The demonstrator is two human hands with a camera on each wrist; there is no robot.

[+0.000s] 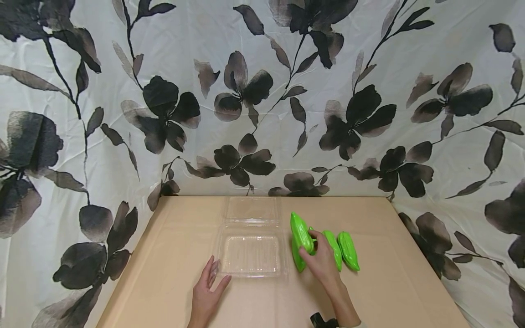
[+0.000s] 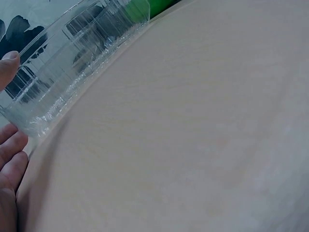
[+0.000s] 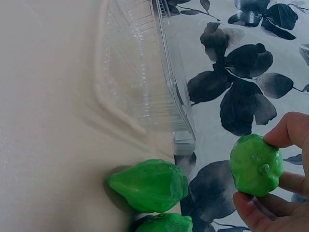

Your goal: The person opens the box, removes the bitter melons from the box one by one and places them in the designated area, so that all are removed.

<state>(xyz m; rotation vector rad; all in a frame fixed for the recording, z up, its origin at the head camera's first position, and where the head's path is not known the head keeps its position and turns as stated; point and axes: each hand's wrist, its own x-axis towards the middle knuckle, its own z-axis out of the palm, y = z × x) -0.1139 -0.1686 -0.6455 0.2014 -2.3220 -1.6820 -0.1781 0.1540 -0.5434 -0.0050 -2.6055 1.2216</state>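
A clear plastic clamshell box [image 1: 253, 275] lies open on the table, its lid [image 1: 251, 210] folded back to the far side. At the box's near left corner is my left hand [image 1: 206, 294], thumb and fingers spread and fairly straight; in the left wrist view they are beside the box wall. My right hand [image 1: 323, 262] pinches a shiny green pepper [image 3: 257, 165] between thumb and fingertips, off the table to the right of the box. Another green pepper [image 3: 149, 186] lies below it. More green peppers [image 1: 348, 251] lie to the right, partly hidden behind my right hand.
The tan tabletop [image 1: 164, 273] ends at a straight back edge. A white cloth with dark flowers [image 1: 254, 91] hangs behind it and along both sides. Something black [image 1: 321, 320] is at my right wrist.
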